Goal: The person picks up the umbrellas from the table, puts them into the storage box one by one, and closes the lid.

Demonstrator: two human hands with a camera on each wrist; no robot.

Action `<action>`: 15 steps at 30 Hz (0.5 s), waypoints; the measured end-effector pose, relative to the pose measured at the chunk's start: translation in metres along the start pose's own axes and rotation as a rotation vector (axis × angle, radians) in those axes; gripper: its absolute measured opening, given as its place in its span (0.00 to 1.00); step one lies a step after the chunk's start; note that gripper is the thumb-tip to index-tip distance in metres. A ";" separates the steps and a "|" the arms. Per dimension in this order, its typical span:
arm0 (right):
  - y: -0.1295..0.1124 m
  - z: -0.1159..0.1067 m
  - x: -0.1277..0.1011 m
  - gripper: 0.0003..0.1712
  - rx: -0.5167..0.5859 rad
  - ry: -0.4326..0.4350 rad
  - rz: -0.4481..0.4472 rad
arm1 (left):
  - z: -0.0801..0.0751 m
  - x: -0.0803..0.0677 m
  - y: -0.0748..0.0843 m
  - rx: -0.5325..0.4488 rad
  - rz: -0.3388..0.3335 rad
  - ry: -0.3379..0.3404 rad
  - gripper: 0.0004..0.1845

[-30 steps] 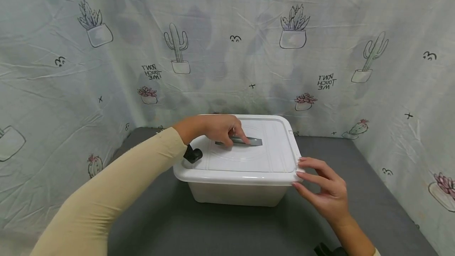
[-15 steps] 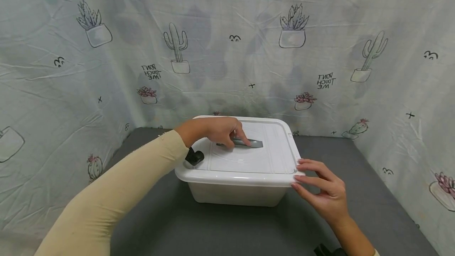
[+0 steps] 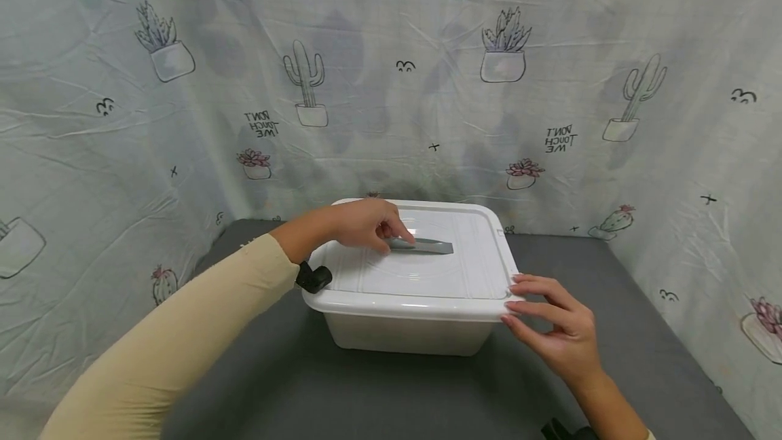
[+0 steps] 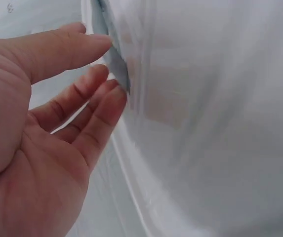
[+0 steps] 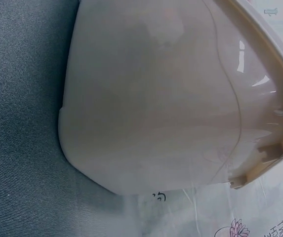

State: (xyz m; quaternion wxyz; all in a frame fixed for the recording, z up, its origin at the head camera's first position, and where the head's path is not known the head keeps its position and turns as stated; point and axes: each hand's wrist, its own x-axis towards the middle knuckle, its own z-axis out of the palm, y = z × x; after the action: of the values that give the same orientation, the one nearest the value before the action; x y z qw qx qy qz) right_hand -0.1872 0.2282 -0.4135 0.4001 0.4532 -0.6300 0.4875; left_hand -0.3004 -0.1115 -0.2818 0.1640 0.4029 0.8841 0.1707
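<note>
A white plastic box (image 3: pixel 409 333) stands on the grey surface with its white lid (image 3: pixel 464 277) on top. The lid has a grey handle (image 3: pixel 436 247) at its middle. My left hand (image 3: pixel 365 221) reaches over the lid, thumb and index fingertip about the handle's left part. In the left wrist view a gap shows between the thumb (image 4: pixel 77 48) and the fingers, with the grey handle (image 4: pixel 115 64) just past the tips. My right hand (image 3: pixel 559 328) pinches the lid's front right corner, thumb at the rim's lower edge, fingers above. The box's inside is hidden.
Grey cloth (image 3: pixel 391 399) covers the surface under the box. A pale curtain (image 3: pixel 379 121) printed with potted cacti hangs behind and along both sides. Black wrist bands (image 3: pixel 314 278) show at both wrists.
The lid's back right part has sunk slightly since the first frame. Most recently my left hand has shifted left along the handle. My right hand stays at the corner.
</note>
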 end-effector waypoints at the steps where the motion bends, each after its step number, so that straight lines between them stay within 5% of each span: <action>1: 0.000 -0.001 0.000 0.10 -0.005 -0.001 0.004 | -0.001 -0.003 -0.001 0.008 -0.005 0.014 0.23; 9: -0.001 -0.003 0.001 0.09 -0.031 -0.027 0.029 | -0.007 -0.041 -0.010 0.017 -0.055 0.178 0.19; 15: 0.002 0.000 0.001 0.09 0.019 -0.017 -0.003 | 0.004 -0.060 -0.016 0.135 -0.165 0.323 0.21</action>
State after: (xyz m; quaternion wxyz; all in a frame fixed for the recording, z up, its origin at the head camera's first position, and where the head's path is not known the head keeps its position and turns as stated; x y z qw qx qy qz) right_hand -0.1898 0.2282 -0.4131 0.3913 0.4621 -0.6278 0.4891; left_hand -0.2720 -0.1670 -0.2837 0.0058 0.3064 0.9385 0.1592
